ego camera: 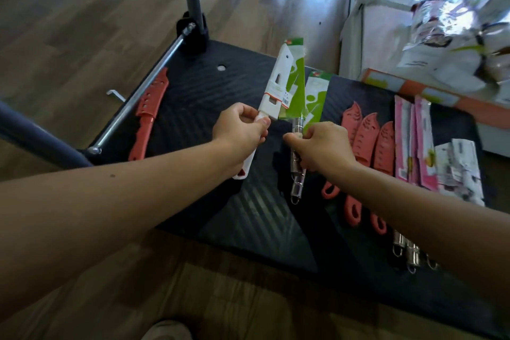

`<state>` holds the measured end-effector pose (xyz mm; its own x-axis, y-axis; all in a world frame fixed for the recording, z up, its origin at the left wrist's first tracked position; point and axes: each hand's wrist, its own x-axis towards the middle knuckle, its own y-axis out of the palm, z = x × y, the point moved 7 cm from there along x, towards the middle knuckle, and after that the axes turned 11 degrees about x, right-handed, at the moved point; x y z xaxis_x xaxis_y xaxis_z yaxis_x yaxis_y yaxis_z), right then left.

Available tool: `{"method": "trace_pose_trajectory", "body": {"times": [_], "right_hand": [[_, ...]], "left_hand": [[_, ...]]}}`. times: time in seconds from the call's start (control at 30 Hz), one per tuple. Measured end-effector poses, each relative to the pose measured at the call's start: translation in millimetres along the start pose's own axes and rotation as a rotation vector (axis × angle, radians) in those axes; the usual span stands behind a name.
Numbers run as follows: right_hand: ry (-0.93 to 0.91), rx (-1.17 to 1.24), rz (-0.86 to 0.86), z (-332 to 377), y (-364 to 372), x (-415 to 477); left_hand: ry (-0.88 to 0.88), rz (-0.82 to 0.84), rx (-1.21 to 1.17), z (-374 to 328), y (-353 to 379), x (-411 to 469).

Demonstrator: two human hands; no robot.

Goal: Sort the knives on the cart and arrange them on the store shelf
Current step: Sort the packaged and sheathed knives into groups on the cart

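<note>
Hovering above the black cart deck (pixel 220 96), a white-sleeved knife (pixel 276 83) is gripped at its handle by the curled fingers of the left hand (pixel 240 130). Two green-carded knives (pixel 294 107) are pinched by the right hand (pixel 323 146), which partly covers their steel handles. Red sheathed knives (pixel 367 138) lying on the deck just beside are crossed by the right forearm.

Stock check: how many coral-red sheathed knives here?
4: one coral-red sheathed knife by the steel rail, three side by side beside the right hand; forearm may hide more.
</note>
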<state>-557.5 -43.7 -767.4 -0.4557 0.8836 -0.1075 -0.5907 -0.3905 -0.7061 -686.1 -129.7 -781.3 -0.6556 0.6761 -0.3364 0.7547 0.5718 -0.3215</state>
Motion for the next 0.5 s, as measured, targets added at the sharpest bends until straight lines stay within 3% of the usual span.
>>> {"method": "trace_pose_trajectory", "body": {"times": [0.27, 0.5], "right_hand": [[0.18, 0.119, 0.072, -26.2, -1.8, -1.1], [0.127, 0.025, 0.151, -21.1, 0.3, -0.9]], "left_hand": [[-0.02, 0.019, -0.01, -0.2, 4.9, -9.0], [-0.068, 0.051, -0.017, 6.6, 8.0, -12.0]]}}
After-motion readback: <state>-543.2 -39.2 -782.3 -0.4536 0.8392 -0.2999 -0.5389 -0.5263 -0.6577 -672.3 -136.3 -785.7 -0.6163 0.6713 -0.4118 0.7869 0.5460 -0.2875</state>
